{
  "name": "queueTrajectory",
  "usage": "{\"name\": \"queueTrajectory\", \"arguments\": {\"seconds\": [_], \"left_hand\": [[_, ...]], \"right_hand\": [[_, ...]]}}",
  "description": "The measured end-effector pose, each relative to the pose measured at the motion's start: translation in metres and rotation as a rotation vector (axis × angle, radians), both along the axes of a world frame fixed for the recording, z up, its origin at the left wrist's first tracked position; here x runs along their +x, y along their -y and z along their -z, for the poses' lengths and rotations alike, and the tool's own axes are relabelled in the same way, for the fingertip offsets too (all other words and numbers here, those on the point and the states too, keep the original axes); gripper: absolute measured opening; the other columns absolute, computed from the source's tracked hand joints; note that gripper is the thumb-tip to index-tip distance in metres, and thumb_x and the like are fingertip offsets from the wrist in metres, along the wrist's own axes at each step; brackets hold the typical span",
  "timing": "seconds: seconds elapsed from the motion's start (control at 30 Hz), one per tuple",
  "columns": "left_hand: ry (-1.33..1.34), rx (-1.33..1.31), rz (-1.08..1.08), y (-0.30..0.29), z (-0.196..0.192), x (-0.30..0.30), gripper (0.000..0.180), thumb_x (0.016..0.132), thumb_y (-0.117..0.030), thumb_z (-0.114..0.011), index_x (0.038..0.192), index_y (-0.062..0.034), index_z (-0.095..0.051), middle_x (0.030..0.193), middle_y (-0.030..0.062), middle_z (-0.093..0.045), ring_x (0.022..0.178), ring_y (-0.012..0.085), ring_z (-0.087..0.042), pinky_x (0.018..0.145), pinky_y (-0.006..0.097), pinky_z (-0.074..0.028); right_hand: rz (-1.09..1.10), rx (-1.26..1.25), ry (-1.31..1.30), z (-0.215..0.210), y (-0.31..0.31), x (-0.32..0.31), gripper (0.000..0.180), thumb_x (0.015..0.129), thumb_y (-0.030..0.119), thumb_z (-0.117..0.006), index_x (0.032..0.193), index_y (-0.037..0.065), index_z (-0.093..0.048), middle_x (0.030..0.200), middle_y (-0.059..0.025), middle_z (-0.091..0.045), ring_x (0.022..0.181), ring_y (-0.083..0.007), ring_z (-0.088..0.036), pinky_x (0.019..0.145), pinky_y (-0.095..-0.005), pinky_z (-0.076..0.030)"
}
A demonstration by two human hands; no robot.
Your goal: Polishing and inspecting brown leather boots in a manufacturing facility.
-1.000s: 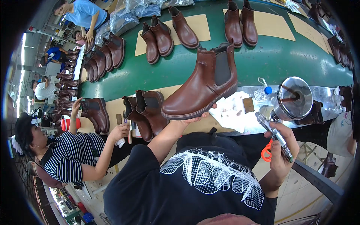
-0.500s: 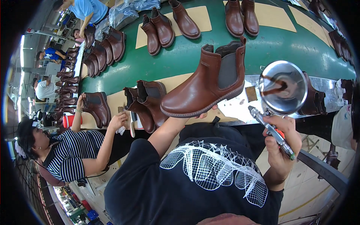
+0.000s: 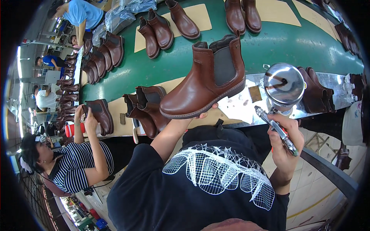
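Left hand [image 3: 200, 115] cradles brown boot [image 3: 206, 79]; right hand [image 3: 285, 133] clasps spray gun [image 3: 279, 96].

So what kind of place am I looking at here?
Most likely a shoe factory finishing line. Rows of brown boots sit on a long green conveyor belt, the left hand holds up a brown ankle boot, and the right hand grips a spray gun.
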State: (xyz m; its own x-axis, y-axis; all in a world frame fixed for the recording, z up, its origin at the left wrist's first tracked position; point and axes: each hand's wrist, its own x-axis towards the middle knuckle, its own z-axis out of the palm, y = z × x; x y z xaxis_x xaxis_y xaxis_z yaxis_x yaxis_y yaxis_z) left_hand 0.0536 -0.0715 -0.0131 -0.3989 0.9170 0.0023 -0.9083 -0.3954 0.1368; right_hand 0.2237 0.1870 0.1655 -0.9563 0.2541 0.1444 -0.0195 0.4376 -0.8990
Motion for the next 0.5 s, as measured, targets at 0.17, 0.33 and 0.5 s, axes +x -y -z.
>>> {"name": "queueTrajectory", "arguments": {"seconds": [0.17, 0.33, 0.5], "left_hand": [[0.015, 0.005, -0.014, -0.005, 0.003, -0.008, 0.078, 0.094, -0.062, -0.037, 0.148, -0.0065, -0.029, 0.11, 0.0468, -0.048, 0.05, 0.0525, -0.058, 0.031, 0.041, -0.043], [0.044, 0.029, -0.157, -0.014, -0.018, -0.002, 0.069, 0.097, -0.051, -0.043, 0.148, -0.0062, -0.029, 0.116, 0.0451, -0.047, 0.07, 0.0536, -0.063, 0.038, 0.047, -0.053], [0.109, 0.245, -0.204, -0.018, 0.0, -0.023, 0.066, 0.098, -0.042, -0.049, 0.148, -0.0048, -0.028, 0.128, 0.0403, -0.044, 0.094, 0.0555, -0.061, 0.064, 0.052, -0.063]], "right_hand": [[-0.039, 0.051, -0.015, 0.011, -0.002, -0.006, 0.03, 0.082, 0.024, -0.075, 0.104, 0.004, -0.071, 0.095, -0.0046, -0.07, 0.079, -0.0192, -0.048, 0.078, -0.0314, -0.038], [-0.011, -0.014, 0.048, 0.009, -0.004, 0.0, 0.031, 0.083, 0.024, -0.074, 0.106, 0.003, -0.07, 0.091, -0.0052, -0.068, 0.08, -0.0185, -0.051, 0.079, -0.0314, -0.039], [-0.044, -0.143, 0.004, 0.023, -0.008, -0.005, 0.033, 0.092, 0.023, -0.063, 0.114, -0.002, -0.064, 0.088, -0.0047, -0.066, 0.074, -0.0078, -0.053, 0.067, -0.023, -0.041]]}}
